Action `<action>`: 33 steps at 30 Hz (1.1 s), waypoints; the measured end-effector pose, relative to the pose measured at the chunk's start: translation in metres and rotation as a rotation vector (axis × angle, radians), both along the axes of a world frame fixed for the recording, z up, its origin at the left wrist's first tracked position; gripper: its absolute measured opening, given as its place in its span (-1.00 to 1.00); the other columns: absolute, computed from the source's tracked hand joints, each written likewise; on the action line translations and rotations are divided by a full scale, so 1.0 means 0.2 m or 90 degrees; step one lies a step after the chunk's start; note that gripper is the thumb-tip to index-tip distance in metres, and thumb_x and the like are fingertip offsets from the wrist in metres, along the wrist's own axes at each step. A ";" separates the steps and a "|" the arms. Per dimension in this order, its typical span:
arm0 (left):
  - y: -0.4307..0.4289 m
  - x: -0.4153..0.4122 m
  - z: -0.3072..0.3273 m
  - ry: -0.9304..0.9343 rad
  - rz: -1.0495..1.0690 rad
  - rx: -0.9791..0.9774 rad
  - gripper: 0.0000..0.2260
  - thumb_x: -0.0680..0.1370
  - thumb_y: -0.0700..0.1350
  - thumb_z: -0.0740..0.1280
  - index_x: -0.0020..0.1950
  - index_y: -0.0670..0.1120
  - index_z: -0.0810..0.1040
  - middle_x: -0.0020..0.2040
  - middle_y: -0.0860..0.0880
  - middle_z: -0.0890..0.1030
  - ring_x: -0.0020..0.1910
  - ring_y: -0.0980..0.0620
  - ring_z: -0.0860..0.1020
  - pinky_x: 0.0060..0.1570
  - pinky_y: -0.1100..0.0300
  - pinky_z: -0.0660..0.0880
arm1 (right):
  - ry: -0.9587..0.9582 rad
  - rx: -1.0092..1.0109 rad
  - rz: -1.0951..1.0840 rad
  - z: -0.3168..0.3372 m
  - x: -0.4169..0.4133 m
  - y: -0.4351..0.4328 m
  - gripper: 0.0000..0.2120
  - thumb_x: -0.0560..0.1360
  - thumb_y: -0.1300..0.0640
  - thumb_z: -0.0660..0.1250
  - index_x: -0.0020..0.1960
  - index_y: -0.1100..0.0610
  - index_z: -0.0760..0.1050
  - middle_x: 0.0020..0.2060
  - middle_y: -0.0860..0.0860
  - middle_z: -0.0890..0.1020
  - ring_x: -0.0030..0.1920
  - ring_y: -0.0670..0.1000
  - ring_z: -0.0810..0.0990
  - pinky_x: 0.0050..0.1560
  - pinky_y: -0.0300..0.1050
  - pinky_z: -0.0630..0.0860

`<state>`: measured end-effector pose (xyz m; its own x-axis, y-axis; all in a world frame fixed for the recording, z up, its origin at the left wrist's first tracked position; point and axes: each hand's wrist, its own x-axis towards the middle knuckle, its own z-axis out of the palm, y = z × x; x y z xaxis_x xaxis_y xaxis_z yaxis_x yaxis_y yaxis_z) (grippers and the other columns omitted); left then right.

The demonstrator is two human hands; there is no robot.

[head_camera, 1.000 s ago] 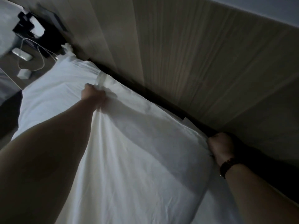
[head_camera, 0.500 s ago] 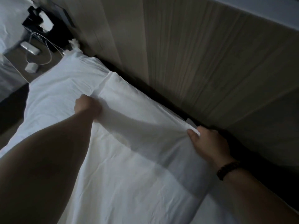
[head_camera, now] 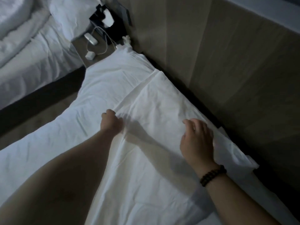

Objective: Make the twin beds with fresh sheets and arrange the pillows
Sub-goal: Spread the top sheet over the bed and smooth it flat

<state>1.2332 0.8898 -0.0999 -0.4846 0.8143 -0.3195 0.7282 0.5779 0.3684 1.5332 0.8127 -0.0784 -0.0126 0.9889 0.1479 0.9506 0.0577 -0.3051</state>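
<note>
The person leans over the near bed (head_camera: 53, 143), which lies along the wooden headboard panel (head_camera: 235, 65). The left hand (head_camera: 111, 123) is clenched on the edge of a folded white sheet (head_camera: 162, 104) that lies across the head of the bed, against the panel. The right hand (head_camera: 197, 142), a dark bead bracelet (head_camera: 212, 176) at its wrist, rests on the same sheet with relaxed, spread fingers, grasping nothing. The second bed (head_camera: 32, 65) stands to the left, its pillow (head_camera: 69, 12) at the top. Between the beds, a nightstand (head_camera: 78, 46) carries a white charger (head_camera: 90, 55) and a dark device (head_camera: 105, 18), too dim and blurred for any lettering to be read.
</note>
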 end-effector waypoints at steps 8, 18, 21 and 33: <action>-1.30 -0.59 0.19 -0.012 0.037 -0.264 -0.83 0.58 -0.01 0.33 0.10 -0.05 0.56 -0.06 -0.06 0.62 -0.03 -0.08 0.62 0.01 0.14 0.48 | -0.050 -0.220 0.457 0.09 -0.87 -0.30 -0.60 0.47 0.29 0.15 0.27 0.09 0.45 0.13 0.02 0.56 0.14 0.09 0.48 0.17 -0.02 0.38; -3.15 -1.06 0.41 -0.088 0.409 -0.299 -0.78 0.53 -0.19 0.29 -0.18 -0.29 0.65 -0.26 -0.20 0.70 -0.22 -0.12 0.71 -0.33 0.24 0.46 | -0.231 -0.307 0.728 0.20 -1.56 -1.36 -0.70 0.53 0.26 0.07 0.19 0.10 0.43 0.04 0.07 0.54 0.04 0.13 0.51 0.10 0.06 0.50; -3.58 -1.10 0.41 -0.096 0.423 -0.229 -0.77 0.52 -0.20 0.29 -0.21 -0.27 0.68 -0.30 -0.20 0.70 -0.27 -0.13 0.69 -0.31 0.20 0.51 | -0.269 -0.300 0.765 0.25 -1.67 -1.76 -0.65 0.55 0.24 0.05 0.28 0.11 0.42 0.13 0.09 0.53 0.11 0.15 0.51 0.13 0.08 0.50; -4.71 -1.51 0.52 -0.130 0.398 -0.314 -0.80 0.43 -0.26 0.28 -0.18 -0.30 0.68 -0.27 -0.20 0.71 -0.21 -0.13 0.71 -0.31 0.16 0.59 | -0.296 -0.341 0.708 0.70 -2.05 -2.84 -0.63 0.54 0.21 0.08 0.30 0.08 0.45 0.23 0.07 0.53 0.18 0.13 0.54 0.17 0.07 0.53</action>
